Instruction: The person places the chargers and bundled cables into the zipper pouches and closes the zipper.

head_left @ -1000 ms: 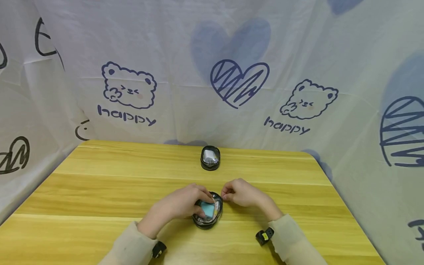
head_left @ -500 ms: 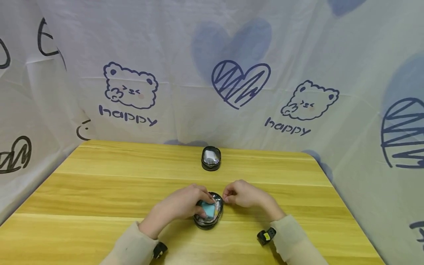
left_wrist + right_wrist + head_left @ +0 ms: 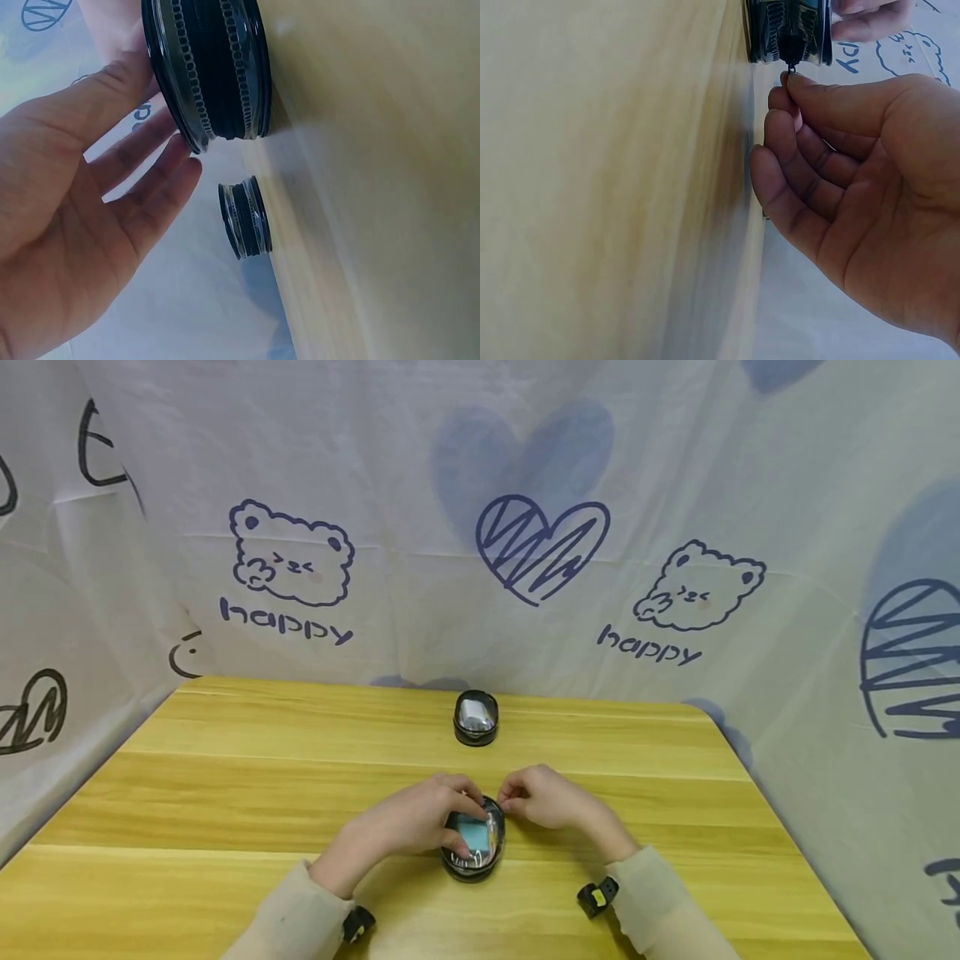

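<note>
Head view shows a round black case (image 3: pixel 472 847) near the table's (image 3: pixel 225 793) front edge, a light-blue item inside; the left hand (image 3: pixel 408 822) cups its 9 o'clock side with relaxed fingers. Right hand (image 3: pixel 543 797), at 3 o'clock, pinches the zipper pull (image 3: pixel 789 69). A second case (image 3: pixel 476 718) sits at 12 o'clock.

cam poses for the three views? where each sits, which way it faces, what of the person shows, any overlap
Head: worn on the head, faces forward and down at the wooden table; both hands and sleeves show, left hand, right hand.
Left wrist: faces along the tabletop; left palm and fingers against the near case.
Right wrist: faces along the tabletop; right hand pinches the zipper pull.
Shared: near case in all three; far case in head and left wrist.
</note>
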